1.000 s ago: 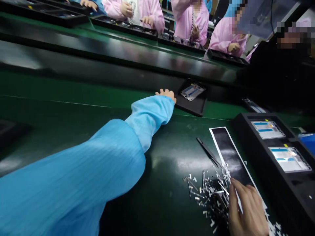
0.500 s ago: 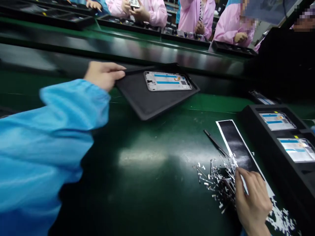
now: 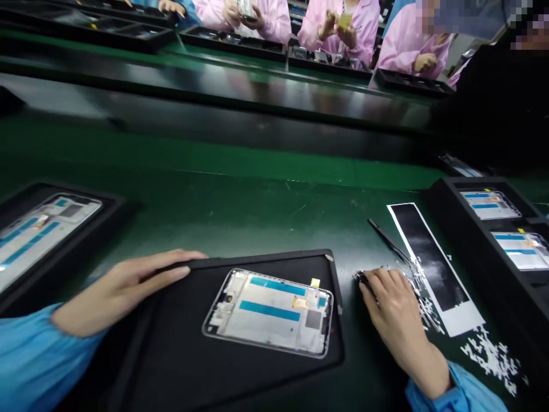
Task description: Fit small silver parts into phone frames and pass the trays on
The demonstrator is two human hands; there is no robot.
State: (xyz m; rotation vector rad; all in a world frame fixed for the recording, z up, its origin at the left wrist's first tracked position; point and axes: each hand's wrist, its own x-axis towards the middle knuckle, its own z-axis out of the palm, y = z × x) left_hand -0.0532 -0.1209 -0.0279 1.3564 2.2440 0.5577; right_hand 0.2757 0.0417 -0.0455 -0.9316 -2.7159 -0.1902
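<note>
Tray (image 3: 180, 343) has come close, left hand (image 3: 120, 289) pinching its rim, right hand (image 3: 397, 317) resting half open on small metal bits (image 3: 429, 313).

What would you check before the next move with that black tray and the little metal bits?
1. Tray flat on the bench: ok.
2. Left hand resting on the tray's rim: ok.
3. Phone frame seated inside the tray: ok.
4. Right hand on the metal bits: ok.
5. A bit pinched in its fingers: cannot tell.
6. Black tool lying free beyond the bits: ok.
</note>
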